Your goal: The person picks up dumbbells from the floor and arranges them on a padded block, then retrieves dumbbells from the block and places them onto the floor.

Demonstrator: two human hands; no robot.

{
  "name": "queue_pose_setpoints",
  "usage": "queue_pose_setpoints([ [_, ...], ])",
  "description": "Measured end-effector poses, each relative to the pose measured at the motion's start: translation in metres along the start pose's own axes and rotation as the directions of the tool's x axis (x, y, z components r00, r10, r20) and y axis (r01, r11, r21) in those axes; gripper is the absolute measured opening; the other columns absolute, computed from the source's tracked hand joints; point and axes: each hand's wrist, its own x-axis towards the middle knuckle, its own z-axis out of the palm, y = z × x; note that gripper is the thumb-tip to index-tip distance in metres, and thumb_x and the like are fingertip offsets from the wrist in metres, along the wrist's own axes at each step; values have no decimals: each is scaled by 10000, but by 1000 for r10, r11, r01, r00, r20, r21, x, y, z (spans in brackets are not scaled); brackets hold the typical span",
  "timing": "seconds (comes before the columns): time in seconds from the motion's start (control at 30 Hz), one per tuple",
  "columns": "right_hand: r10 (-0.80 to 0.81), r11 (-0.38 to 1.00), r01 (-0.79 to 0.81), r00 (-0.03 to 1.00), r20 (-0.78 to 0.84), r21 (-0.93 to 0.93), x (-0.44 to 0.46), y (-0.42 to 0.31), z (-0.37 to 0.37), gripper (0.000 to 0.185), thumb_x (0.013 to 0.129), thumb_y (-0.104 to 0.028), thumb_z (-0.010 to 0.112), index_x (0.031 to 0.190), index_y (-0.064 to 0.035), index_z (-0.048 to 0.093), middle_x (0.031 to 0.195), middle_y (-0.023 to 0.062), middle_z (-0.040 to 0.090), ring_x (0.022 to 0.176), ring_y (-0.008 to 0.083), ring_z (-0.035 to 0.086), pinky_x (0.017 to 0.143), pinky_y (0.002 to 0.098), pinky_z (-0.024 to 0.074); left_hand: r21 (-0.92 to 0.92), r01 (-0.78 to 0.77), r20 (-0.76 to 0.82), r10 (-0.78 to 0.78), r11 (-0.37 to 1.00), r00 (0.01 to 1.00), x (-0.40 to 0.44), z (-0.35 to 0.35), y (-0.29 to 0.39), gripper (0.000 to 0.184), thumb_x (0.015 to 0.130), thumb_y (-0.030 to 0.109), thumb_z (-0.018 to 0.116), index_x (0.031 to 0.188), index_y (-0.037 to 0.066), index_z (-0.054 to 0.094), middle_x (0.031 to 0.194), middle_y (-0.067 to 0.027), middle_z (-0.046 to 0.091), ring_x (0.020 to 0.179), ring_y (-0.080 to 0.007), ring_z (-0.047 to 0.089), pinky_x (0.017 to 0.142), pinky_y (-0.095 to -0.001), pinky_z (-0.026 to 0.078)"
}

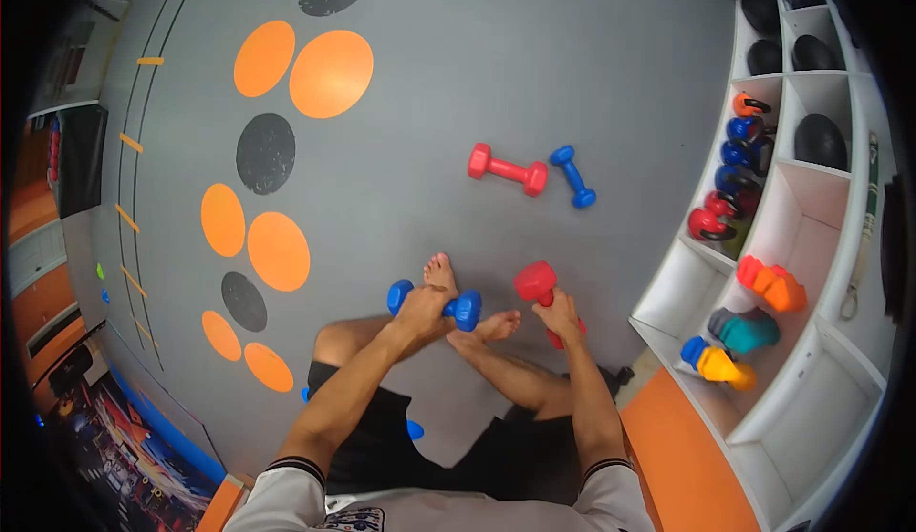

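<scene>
While the left grip holds a blue dumbbell, the right grip holds a red dumbbell, two more dumbbells on the floor.

Partly hidden are a blue hexagonal-headed dumbbell inside the left hand and a red hexagonal-headed dumbbell inside the right hand.

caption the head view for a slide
Left hand grips a blue dumbbell, right hand a red dumbbell; two more dumbbells lie ahead.
</scene>
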Motion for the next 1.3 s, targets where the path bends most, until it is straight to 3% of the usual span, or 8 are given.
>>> queue_pose_setpoints([
  [0.17, 8, 991, -7, 1000, 2, -133, 82, 42, 43, 383, 775, -135, 676, 1123, 2, 595, 964, 241, 686, 939, 434, 660, 810, 485, 522, 171, 71, 184, -103, 983, 977, 81, 59, -77, 288, 769, 116, 674, 1044, 37, 647, 1058, -207, 661, 1056, -390, 636, 926, -498, 503],
  [0.27, 70, 976, -60, 997, 40, -210, 112, 41, 51, 437, 803, -117, 666, 1208, -20, 534, 1113, 235, 646, 1050, 432, 620, 870, 503, 507, 348, -32, 112, -7, 937, 994, 136, 97, -124, 346, 771, 107, 671, 1111, 79, 618, 965, -164, 681, 883, -354, 679, 774, -466, 540],
  [0.37, 73, 966, -61, 997, 38, -250, 133, 49, 60, 450, 834, -107, 678, 1244, -35, 508, 1212, 218, 606, 1123, 423, 586, 922, 503, 491, 457, 52, 23, -70, 888, 997, 179, 121, -139, 186, 843, 73, 607, 1019, 117, 647, 982, -111, 691, 974, -309, 665, 835, -441, 520],
  [0.6, 77, 966, -72, 997, 13, -247, 157, 81, 85, 493, 864, -40, 645, 1326, -87, 481, 1240, 166, 576, 1179, 399, 545, 992, 484, 462, 343, 142, 39, -165, 928, 986, 229, 130, -167, 275, 824, 65, 627, 1085, 138, 671, 1027, -97, 698, 979, -291, 665, 903, -443, 460],
  [0.77, 63, 991, -84, 979, -192, -104, 115, 77, 80, 492, 890, -42, 592, 1364, -89, 470, 1319, 176, 532, 1240, 386, 509, 1035, 473, 433, 231, 63, -218, -12, 971, 976, 187, 138, -149, 348, 748, 22, 680, 1086, 103, 668, 1093, -111, 679, 1034, -318, 640, 922, -455, 470],
  [0.87, 89, 996, -91, 975, -202, 1, 71, 65, 59, 487, 893, -46, 587, 1366, -87, 478, 1345, 183, 523, 1260, 387, 500, 1054, 460, 420, 166, 139, -272, -90, 976, 958, 142, 127, -120, 362, 748, 21, 664, 1102, 99, 662, 1133, -127, 661, 1080, -329, 614, 919, -472, 480],
  [1.07, -102, 984, 127, 977, -189, 124, -55, -12, -9, 524, 869, -64, 635, 1370, -90, 484, 1331, 192, 532, 1253, 389, 508, 1056, 434, 416, 39, 118, -161, -110, 992, 981, 33, 51, -38, 406, 754, 93, 677, 1160, 104, 657, 1187, -163, 648, 1111, -380, 599, 950, -472, 494],
  [1.3, -158, 954, 210, 958, -239, 212, -216, -112, -126, 528, 858, -79, 681, 1357, -87, 509, 1328, 145, 568, 1150, 290, 605, 952, 392, 502, -105, 84, -292, -112, 991, 950, -103, -58, 75, 370, 756, 167, 683, 1124, 128, 700, 1210, -176, 654, 1161, -376, 589, 996, -453, 482],
])
